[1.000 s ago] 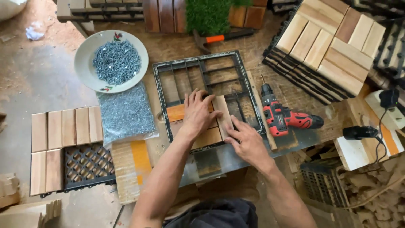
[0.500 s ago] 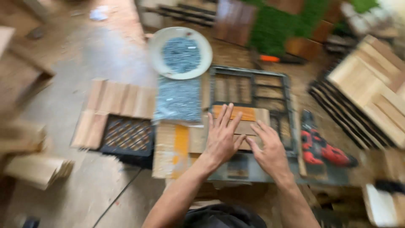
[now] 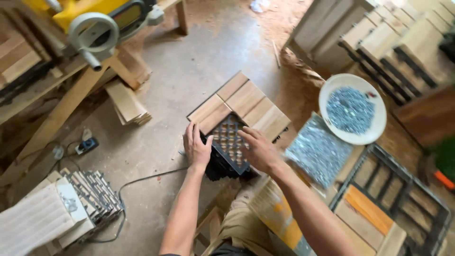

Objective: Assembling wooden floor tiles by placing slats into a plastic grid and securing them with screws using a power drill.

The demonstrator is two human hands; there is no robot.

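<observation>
Head view: both hands grip the stack of black plastic grid bases on the floor beside the wooden slats. Left hand clasps its near edge; right hand rests flat on top. Step: picking up a base; lifting likely requires separating one.

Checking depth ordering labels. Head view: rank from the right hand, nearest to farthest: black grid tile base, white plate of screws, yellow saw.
1. Black grid tile base: under the right hand, whose fingers rest on it.
2. White plate of screws: off to the right of that hand, past the clear bag of screws.
3. Yellow saw: far upper left, across the floor.
</observation>
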